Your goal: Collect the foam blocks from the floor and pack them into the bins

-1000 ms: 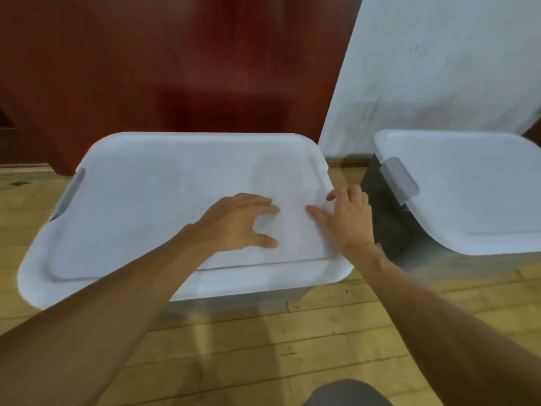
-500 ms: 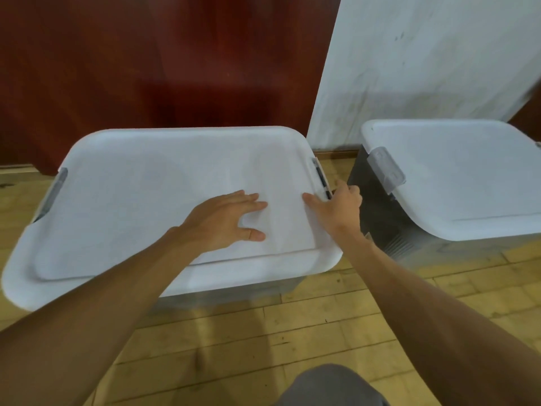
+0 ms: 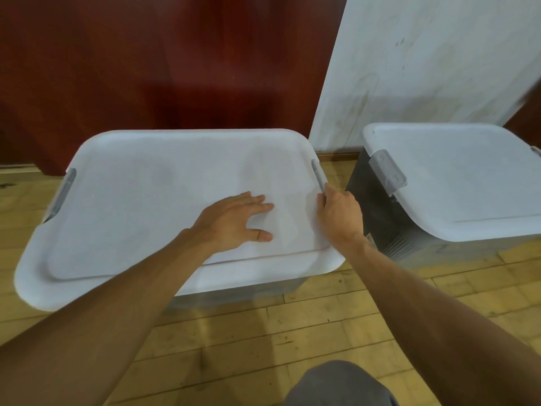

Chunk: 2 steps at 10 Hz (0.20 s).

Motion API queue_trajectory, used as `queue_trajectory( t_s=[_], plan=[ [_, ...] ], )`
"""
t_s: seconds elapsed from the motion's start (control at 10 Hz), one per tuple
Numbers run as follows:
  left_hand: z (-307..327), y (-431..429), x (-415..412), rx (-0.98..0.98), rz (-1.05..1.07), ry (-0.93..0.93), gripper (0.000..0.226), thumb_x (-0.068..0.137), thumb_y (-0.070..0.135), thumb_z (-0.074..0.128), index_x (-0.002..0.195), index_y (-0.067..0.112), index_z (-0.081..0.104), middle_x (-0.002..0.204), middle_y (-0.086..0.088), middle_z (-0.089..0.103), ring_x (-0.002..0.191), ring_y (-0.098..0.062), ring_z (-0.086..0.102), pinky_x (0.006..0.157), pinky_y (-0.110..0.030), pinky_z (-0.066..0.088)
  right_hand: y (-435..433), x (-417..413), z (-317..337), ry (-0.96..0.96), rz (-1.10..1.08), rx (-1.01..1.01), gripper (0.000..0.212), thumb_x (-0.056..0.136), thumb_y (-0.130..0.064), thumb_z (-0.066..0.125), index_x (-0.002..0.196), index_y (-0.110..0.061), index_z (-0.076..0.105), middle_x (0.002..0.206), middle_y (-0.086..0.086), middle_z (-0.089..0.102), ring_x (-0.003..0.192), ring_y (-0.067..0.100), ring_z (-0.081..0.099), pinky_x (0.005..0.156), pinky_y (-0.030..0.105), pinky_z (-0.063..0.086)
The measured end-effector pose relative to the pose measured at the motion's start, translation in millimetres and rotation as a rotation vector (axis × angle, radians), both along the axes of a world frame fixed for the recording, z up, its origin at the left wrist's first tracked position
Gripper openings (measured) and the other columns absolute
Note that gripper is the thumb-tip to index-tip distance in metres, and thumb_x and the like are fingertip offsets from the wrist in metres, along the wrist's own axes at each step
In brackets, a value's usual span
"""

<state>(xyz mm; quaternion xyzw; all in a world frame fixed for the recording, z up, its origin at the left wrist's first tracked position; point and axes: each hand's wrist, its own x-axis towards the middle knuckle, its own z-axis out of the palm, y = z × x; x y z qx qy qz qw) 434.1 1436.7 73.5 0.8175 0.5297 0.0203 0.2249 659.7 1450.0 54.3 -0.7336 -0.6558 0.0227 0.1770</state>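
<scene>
Two bins stand on the wooden floor, both covered by white lids. On the lid of the near bin (image 3: 140,206) my left hand (image 3: 234,221) lies flat, fingers spread, holding nothing. At that lid's right edge my right hand (image 3: 338,215) has its fingers curled over the rim, on the lower end of the grey right latch (image 3: 318,175). A matching grey latch (image 3: 63,193) sits on the lid's left edge. The second bin (image 3: 468,183) stands to the right with its own grey latch (image 3: 388,171) folded over the lid. No foam blocks are visible.
A dark red wall (image 3: 146,63) rises behind the bins and a white board (image 3: 424,63) leans against it at the right. Wooden floorboards (image 3: 263,332) stretch toward me. A grey-clad knee (image 3: 339,385) shows at the bottom edge.
My right hand has slid from the lid's top to its right edge and now grips the rim at the latch. My left hand stays flat on the lid.
</scene>
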Motion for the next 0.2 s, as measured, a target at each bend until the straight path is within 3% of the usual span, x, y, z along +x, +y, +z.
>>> queue_trajectory(
  t_s=[0.1, 0.2],
  plan=[
    [-1.3, -2.8, -1.4, 0.003, -0.018, -0.002, 0.071, 0.085, 0.064, 0.05, 0.148, 0.044, 0.023, 0.157, 0.022, 0.012, 0.146, -0.003, 0.004, 0.116, -0.029, 0.01, -4.0, -3.1, 5.7, -0.191, 0.021, -0.012, 0.035, 0.103, -0.023, 0.031, 0.128, -0.009, 0.05, 0.116, 0.008, 0.063, 0.109, 0.025, 0.054, 0.098, 0.037, 0.043],
    [3.0, 1.1, -3.3, -0.019, -0.023, -0.025, 0.066, 0.09, 0.059, 0.049, 0.148, 0.04, 0.024, 0.158, 0.019, 0.012, 0.146, -0.004, 0.004, 0.117, -0.029, 0.007, -7.0, -9.0, 10.1, -0.261, 0.12, -0.006, 0.039, 0.101, -0.025, 0.032, 0.138, -0.012, 0.042, 0.137, 0.007, 0.05, 0.128, 0.026, 0.042, 0.113, 0.04, 0.027]
  ],
)
